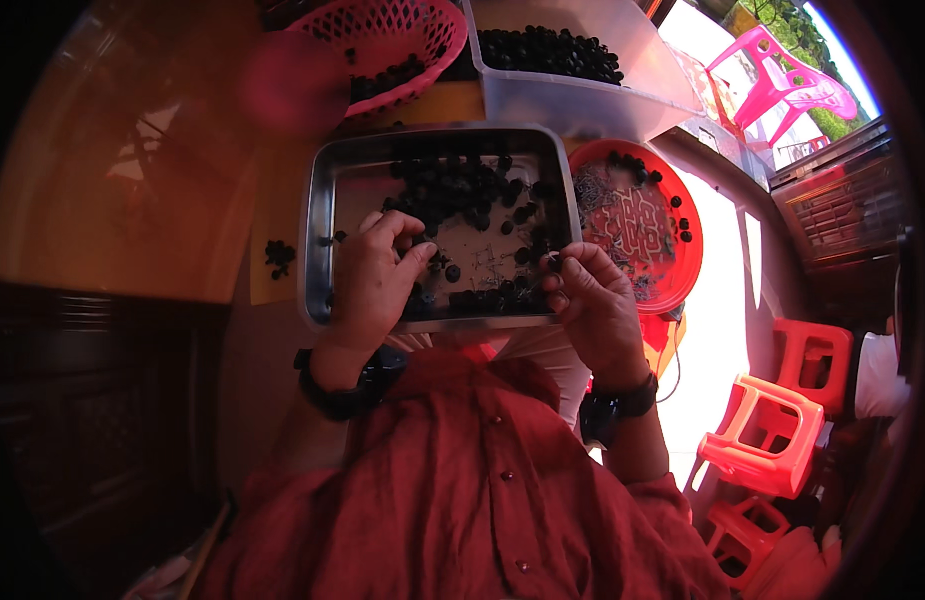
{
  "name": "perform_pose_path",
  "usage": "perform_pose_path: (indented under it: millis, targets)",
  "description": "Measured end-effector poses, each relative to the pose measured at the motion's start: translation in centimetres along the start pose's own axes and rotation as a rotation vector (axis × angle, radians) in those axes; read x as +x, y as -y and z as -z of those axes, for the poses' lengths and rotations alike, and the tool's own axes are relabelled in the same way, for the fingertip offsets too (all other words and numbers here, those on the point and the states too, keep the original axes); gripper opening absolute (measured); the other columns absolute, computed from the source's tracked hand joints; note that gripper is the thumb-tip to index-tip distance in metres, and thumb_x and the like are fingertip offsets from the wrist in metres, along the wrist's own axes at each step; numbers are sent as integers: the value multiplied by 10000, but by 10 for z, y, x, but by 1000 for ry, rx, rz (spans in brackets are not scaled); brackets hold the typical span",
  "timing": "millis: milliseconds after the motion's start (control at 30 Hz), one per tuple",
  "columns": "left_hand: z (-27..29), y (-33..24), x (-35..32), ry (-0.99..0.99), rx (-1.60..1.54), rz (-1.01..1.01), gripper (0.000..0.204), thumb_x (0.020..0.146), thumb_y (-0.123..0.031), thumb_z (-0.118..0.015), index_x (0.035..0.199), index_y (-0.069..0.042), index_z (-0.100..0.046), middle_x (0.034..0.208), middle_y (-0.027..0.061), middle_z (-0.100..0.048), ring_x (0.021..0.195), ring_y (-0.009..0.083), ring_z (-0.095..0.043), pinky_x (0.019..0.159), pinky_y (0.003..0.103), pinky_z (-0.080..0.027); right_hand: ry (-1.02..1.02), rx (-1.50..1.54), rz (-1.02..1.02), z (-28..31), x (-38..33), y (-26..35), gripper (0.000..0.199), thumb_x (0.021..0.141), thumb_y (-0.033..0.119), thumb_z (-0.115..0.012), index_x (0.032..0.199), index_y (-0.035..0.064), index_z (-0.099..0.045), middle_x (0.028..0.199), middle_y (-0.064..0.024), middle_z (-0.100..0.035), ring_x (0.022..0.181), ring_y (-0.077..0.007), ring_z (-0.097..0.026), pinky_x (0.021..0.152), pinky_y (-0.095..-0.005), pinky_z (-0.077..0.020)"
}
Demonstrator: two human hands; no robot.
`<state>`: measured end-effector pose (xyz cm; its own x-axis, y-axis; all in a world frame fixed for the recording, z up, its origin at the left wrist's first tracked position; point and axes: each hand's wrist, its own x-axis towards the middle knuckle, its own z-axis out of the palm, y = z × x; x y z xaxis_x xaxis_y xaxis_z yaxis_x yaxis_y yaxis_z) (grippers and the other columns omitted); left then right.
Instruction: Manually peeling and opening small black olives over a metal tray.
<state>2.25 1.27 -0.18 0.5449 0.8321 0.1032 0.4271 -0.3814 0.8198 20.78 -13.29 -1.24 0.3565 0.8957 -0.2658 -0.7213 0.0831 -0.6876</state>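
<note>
A rectangular metal tray (435, 322) rests in front of me with many small, dark round fruits, like grapes, and thin stem bits inside. The loose fruits (452, 190) heap mostly toward its far side. Over the tray's left part, my left hand (370, 280) has thumb and forefinger curled close together; a dark spot shows between them, but I cannot tell whether it is held. At the tray's right rim, my right hand (597, 300) pinches a small dark fruit (552, 262) between thumb and fingertips.
Right of the tray stands a red basin (690, 255) with scattered bits and several fruits. Behind are a pink woven basket (452, 45) and a translucent bin (592, 105), both holding dark fruits. A small cluster (279, 257) lies left. Red stools (767, 440) stand at right.
</note>
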Motion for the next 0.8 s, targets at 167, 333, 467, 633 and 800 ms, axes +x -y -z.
perform_pose_path:
  millis: [167,333,467,633,800]
  targets:
    - [-7,14,-8,4,344,-65,271,713,-40,-691,972,-37,-610,880,110,-548,666,223,-559,616,327,-461,-1,-75,38,0,-3,-4,138,876,69,-591,1007,33,-565,926,-53,-620,794,-129,-613,655,-228,-485]
    - [-25,-4,-12,156,318,-143,234,687,-54,-678,911,-55,-611,877,115,-526,816,317,-560,706,399,-453,-1,-167,84,1,-4,-7,146,874,51,-588,1013,11,-567,949,-61,-630,800,-123,-618,671,-228,-491]
    - [-34,3,-10,159,420,-167,210,688,-51,-674,888,-47,-611,844,113,-532,776,301,-569,678,385,-458,-16,-224,95,-3,-7,-7,150,873,50,-588,1015,3,-574,955,-64,-632,803,-110,-618,677,-220,-492]
    - [-34,-5,-6,197,-96,98,97,712,-17,-614,805,-23,-586,826,126,-548,788,313,-588,661,398,-481,-27,-252,106,-3,-9,-7,151,874,56,-588,1016,3,-578,946,-57,-634,805,-104,-618,680,-216,-494]
    - [-35,2,-4,114,98,-85,180,717,-3,-610,896,-19,-604,819,113,-542,731,242,-582,646,329,-464,-26,-279,91,-5,-7,-9,152,877,65,-588,1016,3,-579,944,-53,-632,806,-104,-618,685,-219,-495]
